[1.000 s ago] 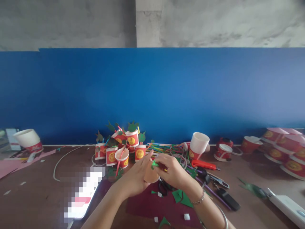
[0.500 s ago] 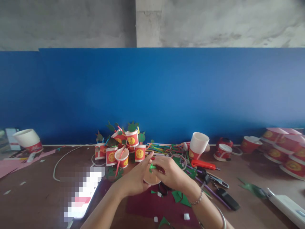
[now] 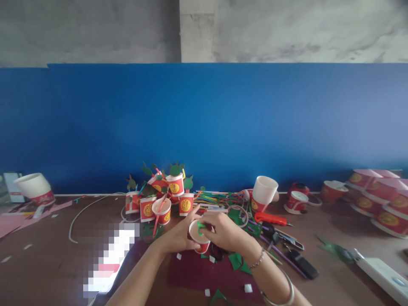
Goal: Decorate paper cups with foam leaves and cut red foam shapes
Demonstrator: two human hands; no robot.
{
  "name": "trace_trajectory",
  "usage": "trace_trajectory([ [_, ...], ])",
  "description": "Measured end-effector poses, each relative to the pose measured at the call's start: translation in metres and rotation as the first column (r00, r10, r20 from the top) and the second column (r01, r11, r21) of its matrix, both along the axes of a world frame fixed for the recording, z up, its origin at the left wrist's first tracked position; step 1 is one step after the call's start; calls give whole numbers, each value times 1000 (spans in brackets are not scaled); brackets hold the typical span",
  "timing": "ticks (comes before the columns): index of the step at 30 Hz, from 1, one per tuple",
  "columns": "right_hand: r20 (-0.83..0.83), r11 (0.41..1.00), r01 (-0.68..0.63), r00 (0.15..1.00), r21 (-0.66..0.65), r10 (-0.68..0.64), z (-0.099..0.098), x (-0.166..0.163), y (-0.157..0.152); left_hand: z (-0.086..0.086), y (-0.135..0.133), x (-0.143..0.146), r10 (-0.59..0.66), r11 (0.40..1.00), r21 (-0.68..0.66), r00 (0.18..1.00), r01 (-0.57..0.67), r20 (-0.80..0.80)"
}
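Observation:
My left hand (image 3: 182, 236) is wrapped around the left side of a red and white paper cup (image 3: 201, 248), whose open top faces me. At the cup's mouth, my right hand (image 3: 219, 229) pinches a small green paper piece (image 3: 200, 228). That piece lies against the inside of the cup near its far rim; whether it is stuck there I cannot tell. Just behind the hands stands a cluster of similar paper cups (image 3: 185, 205) with green paper shapes and straws. Green paper scraps (image 3: 236, 261) and dark scissors (image 3: 218, 253), partly hidden, lie close to my right wrist.
A lit phone (image 3: 111, 259) lies at left. Coloured straws (image 3: 213, 197) are piled behind the hands. To the right are a white cup stack (image 3: 265, 190), a red-orange tool (image 3: 270, 219), keys with a black fob (image 3: 302, 263) and a white-handled tool (image 3: 381, 276). A blue panel (image 3: 204, 127) borders the table.
The cup has tilted more upright, so its red side and inside now show. My right hand has shifted slightly left with the green piece, now at the cup's mouth.

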State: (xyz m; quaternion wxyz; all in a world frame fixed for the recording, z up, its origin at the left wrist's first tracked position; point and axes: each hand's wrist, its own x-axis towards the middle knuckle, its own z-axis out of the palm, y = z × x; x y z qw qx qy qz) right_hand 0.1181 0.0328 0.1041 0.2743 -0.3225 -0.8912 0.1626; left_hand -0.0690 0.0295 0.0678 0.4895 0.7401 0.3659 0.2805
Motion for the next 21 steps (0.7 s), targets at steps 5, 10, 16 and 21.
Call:
trace_trajectory([
  [5, -42, 1000, 29, 999, 0, -29, 1, 2, 3, -23, 9, 10, 21, 996, -84, 990, -9, 139],
  [10, -63, 999, 16, 998, -29, -18, 3, 3, 5, -45, 10, 23, -18, 997, -65, 946, 41, 322],
  [16, -78, 998, 36, 996, -47, -39, 1, 4, 8, -46, 2, 35, 140, 976, -210, 893, -53, 427],
  [21, -59, 998, 20, 998, -56, -23, -2, 1, 6, -35, -1, 39, 204, 970, -224, 828, -97, 522],
])
